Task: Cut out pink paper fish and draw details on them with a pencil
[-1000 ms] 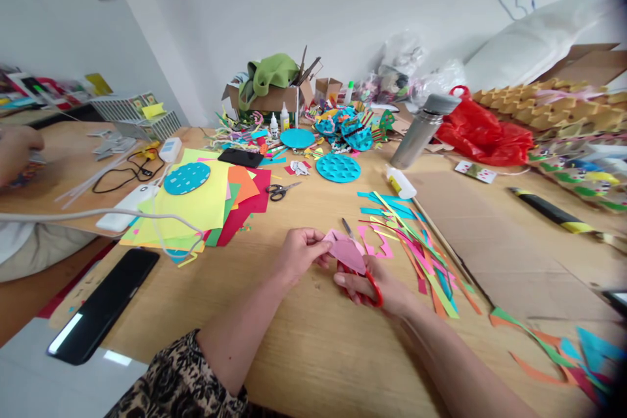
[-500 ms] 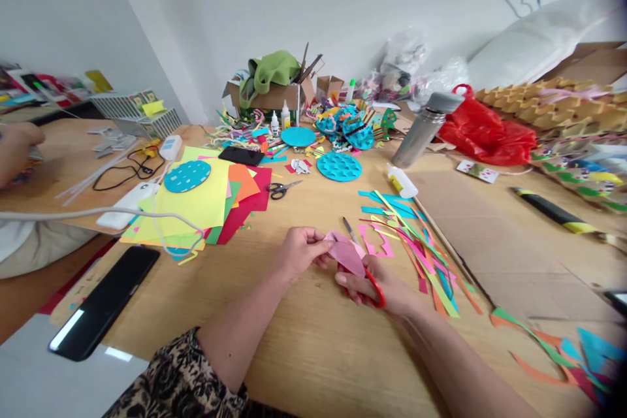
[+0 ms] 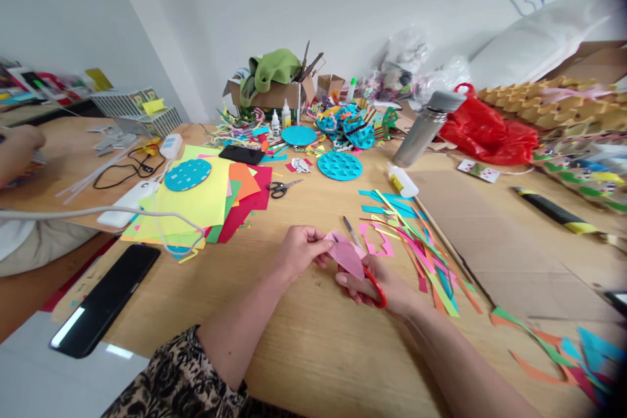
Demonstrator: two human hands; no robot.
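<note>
My left hand (image 3: 304, 251) is closed, its thumb and fingers pinching the left edge of a piece of pink paper (image 3: 345, 258). On the right side of that paper, my right hand (image 3: 375, 284) grips a pair of scissors with red handles (image 3: 378, 294). The blades are mostly hidden behind the paper. Just beyond the hands lies a pen (image 3: 350, 230) on the wooden table (image 3: 294, 353). Beside it is a pink paper offcut (image 3: 377, 240) with a cut-out middle.
Coloured paper strips (image 3: 431, 255) and a cardboard sheet (image 3: 494, 241) lie to the right, near a steel bottle (image 3: 424, 129). At left are stacked coloured papers (image 3: 196, 202), black-handled scissors (image 3: 279, 189) and a phone (image 3: 105, 300). Another person's hand (image 3: 19, 150) shows at far left.
The pink paper and both hands keep nearly the same place. At far left, the other person's hand has shifted slightly.
</note>
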